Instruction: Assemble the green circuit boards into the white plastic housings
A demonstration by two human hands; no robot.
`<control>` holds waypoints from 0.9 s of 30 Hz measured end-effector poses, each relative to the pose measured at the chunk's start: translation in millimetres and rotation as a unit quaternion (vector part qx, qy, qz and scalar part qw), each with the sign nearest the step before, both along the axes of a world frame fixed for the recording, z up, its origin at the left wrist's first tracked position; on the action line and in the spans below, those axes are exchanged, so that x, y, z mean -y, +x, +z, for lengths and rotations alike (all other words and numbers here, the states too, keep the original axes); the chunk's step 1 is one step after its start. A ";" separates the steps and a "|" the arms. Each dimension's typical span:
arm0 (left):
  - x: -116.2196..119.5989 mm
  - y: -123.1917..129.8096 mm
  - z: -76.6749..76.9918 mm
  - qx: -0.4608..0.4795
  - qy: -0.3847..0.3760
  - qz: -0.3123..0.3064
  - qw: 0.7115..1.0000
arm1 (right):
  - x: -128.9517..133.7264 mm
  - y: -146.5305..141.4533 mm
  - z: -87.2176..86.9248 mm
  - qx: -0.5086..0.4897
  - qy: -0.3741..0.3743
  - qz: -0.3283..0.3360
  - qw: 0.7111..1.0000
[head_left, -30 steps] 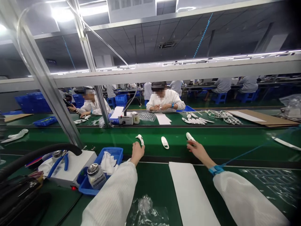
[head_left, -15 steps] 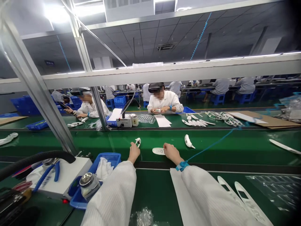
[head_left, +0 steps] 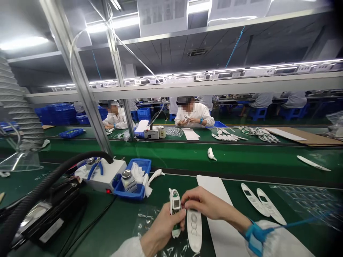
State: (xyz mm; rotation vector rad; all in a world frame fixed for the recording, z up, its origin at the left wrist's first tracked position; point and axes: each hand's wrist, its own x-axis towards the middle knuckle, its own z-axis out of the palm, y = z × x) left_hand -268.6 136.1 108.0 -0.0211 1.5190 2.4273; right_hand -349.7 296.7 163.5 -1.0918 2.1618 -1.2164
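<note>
My left hand (head_left: 167, 223) is closed around a white device half (head_left: 175, 204) that has a small dark screen and a green circuit board. Beside it, my right hand (head_left: 202, 202) has its fingers bent together at the top end of a long white cover (head_left: 194, 232), which hangs just right of the device. A blue strap circles my right wrist. Under the hands lies clear plastic film (head_left: 146, 217), and a sheet of white paper (head_left: 214, 192) is to the right.
A blue tray (head_left: 140, 164) with a glass jar stands left, beside a white box (head_left: 107, 175) with a black hose. Two white covers (head_left: 254, 200) lie right. Beyond, the green belt carries a white part (head_left: 211, 154). Two people in white sit across it.
Both hands have come back from the belt to the near bench with the device half and the long cover. The view has shifted, showing more of the left side.
</note>
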 end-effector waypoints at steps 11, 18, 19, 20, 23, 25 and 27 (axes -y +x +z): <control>10.7 85.4 -28.5 0.137 -0.014 0.143 0.980 | 7.9 89.7 -31.7 0.038 0.014 -0.048 0.998; -0.8 121.3 -43.9 0.150 -0.007 0.194 0.969 | 26.3 115.5 -46.1 0.024 0.035 -0.049 0.998; -3.2 124.1 -43.3 0.141 -0.002 0.202 0.969 | 28.8 118.5 -47.4 0.008 0.038 -0.048 0.998; -5.0 126.0 -42.1 0.129 0.005 0.204 0.970 | 30.9 121.5 -48.3 -0.018 0.038 -0.047 0.998; -5.9 128.9 -38.2 0.103 0.012 0.195 0.975 | 34.3 128.7 -47.7 -0.136 0.034 -0.038 0.989; -4.3 129.9 -37.8 0.093 -0.003 0.190 0.977 | 35.0 130.6 -44.2 -0.200 0.046 -0.017 0.979; -3.2 130.3 -40.9 0.088 -0.025 0.180 0.979 | 35.7 130.2 -39.0 -0.237 0.060 0.011 0.970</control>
